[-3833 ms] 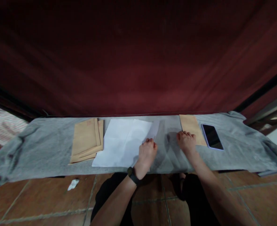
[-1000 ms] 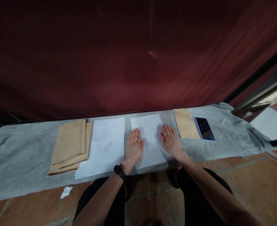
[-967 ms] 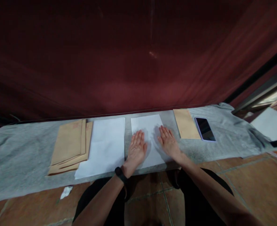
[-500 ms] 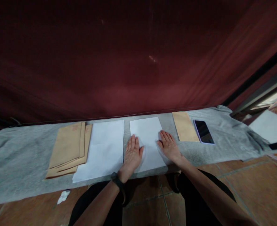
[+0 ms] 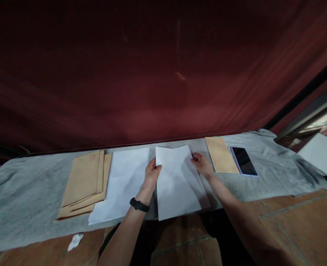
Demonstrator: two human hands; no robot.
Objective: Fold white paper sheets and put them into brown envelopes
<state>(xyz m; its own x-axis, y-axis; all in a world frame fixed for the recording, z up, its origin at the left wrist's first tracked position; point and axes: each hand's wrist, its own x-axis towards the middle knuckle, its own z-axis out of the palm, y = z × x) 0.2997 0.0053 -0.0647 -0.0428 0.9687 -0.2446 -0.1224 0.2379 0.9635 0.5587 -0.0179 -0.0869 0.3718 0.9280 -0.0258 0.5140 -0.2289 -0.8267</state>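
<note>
A white sheet of paper (image 5: 177, 181) is held by its two side edges, slightly bowed and lifted off the grey cloth. My left hand (image 5: 151, 173) pinches its left edge, thumb on top and fingers behind. On the right edge, my right hand (image 5: 201, 164) grips with curled fingers. To the left of this sheet lies a stack of white paper (image 5: 124, 181), partly tucked beside several brown envelopes (image 5: 83, 179). A single brown envelope (image 5: 222, 155) rests to the right of my right hand.
A phone (image 5: 244, 161) lies right of the single envelope. Grey cloth (image 5: 27, 192) covers the long narrow surface, backed by a dark red panel (image 5: 163, 92). A crumpled white scrap (image 5: 75, 242) is on the tiled floor (image 5: 302, 221). A white board-like piece (image 5: 321, 153) stands at far right.
Both hands, flat on the sheet before, have moved to its side edges and closed on them. The sheet has risen off the cloth and bent. The view has shifted slightly.
</note>
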